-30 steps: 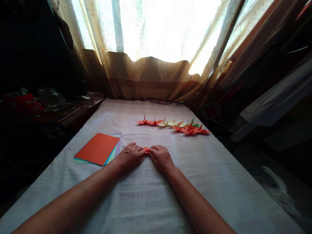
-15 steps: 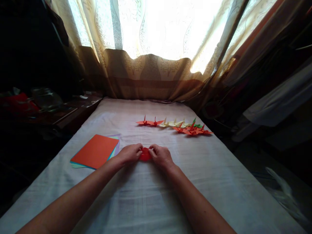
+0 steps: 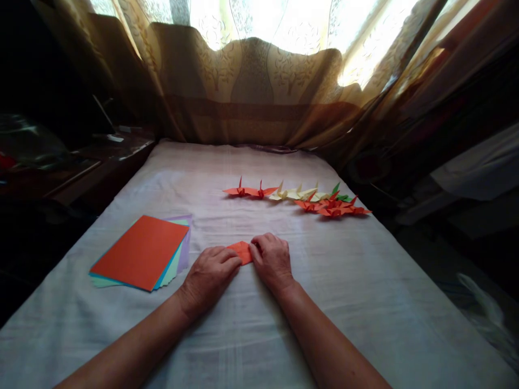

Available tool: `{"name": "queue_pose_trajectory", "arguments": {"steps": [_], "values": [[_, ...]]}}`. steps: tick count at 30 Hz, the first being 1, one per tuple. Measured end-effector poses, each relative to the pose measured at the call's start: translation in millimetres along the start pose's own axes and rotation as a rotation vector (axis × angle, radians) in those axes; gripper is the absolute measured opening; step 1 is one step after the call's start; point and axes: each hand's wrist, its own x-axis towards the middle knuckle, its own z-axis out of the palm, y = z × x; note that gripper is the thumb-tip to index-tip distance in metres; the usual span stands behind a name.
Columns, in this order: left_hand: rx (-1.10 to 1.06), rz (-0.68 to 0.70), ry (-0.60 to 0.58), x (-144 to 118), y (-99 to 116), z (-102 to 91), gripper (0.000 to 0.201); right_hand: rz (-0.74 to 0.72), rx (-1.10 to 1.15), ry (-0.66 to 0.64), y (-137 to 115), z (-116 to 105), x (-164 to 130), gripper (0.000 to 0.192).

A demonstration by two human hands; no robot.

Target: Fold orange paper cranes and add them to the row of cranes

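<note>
A small folded piece of orange paper [image 3: 241, 251] lies on the white cloth [image 3: 365, 292] between my two hands. My left hand [image 3: 208, 275] rests palm down with its fingertips on the paper's near left edge. My right hand [image 3: 271, 259] presses the paper's right side with curled fingers. Most of the paper is hidden under my fingers. Beyond them, a row of finished paper cranes [image 3: 295, 195] in orange, pale yellow and green stands across the cloth.
A stack of coloured paper sheets [image 3: 141, 253], orange on top, lies to the left of my hands. A patterned curtain [image 3: 251, 81] hangs at the far edge. A dark cluttered side table [image 3: 60, 167] stands at the left. The cloth's right edge drops into shadow.
The view has tilted down and drawn nearer. The orange paper now lies flatter and farther from me. My left hand has slid back toward me and my right hand stays on the paper.
</note>
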Motion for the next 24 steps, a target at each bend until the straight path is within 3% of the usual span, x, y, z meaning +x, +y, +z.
{"name": "queue_pose_trajectory", "arguments": {"steps": [4,8,14,24], "values": [[-0.087,-0.072,-0.019,-3.4,-0.5,1.9,0.015,-0.152,0.106,0.102,5.0,-6.7,-9.8,0.014],[-0.165,-0.094,-0.039,-1.2,-4.5,-0.1,0.018,-0.420,0.146,0.029,5.0,-17.6,-18.5,0.016],[-0.241,-0.144,-0.065,0.7,-8.1,0.3,0.021,-0.392,0.077,-0.056,4.9,-18.8,-16.9,0.014],[-0.232,-0.155,-0.035,2.2,-10.3,1.4,0.023,-0.427,0.025,-0.017,7.6,-18.3,-19.6,0.020]]}}
